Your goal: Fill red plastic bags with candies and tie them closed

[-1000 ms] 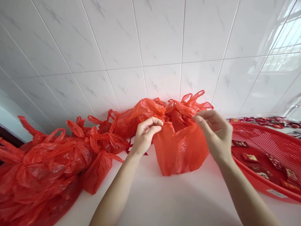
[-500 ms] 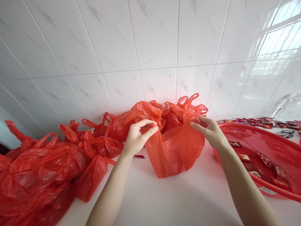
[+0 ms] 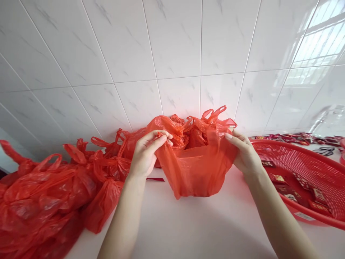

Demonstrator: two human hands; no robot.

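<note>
A thin red plastic bag (image 3: 199, 172) hangs stretched between my two hands above the white table, its mouth spread wide. My left hand (image 3: 148, 149) pinches its left handle between thumb and fingers. On the other side, my right hand (image 3: 244, 147) grips the bag's right upper edge, thumb in front and fingers partly hidden behind the plastic. Just behind the held bag, tied red bags (image 3: 164, 126) rest against the tiled wall.
Filled red bags (image 3: 51, 187) are heaped at the left. At the right stands a red mesh basket (image 3: 309, 158) with several small packets (image 3: 296, 194) inside. More packets (image 3: 293, 138) lie along the wall behind it, near a black looped item (image 3: 325, 151).
My left hand has moved left and my right hand slightly right, so the bag is pulled wider. Its bottom edge has risen a little.
</note>
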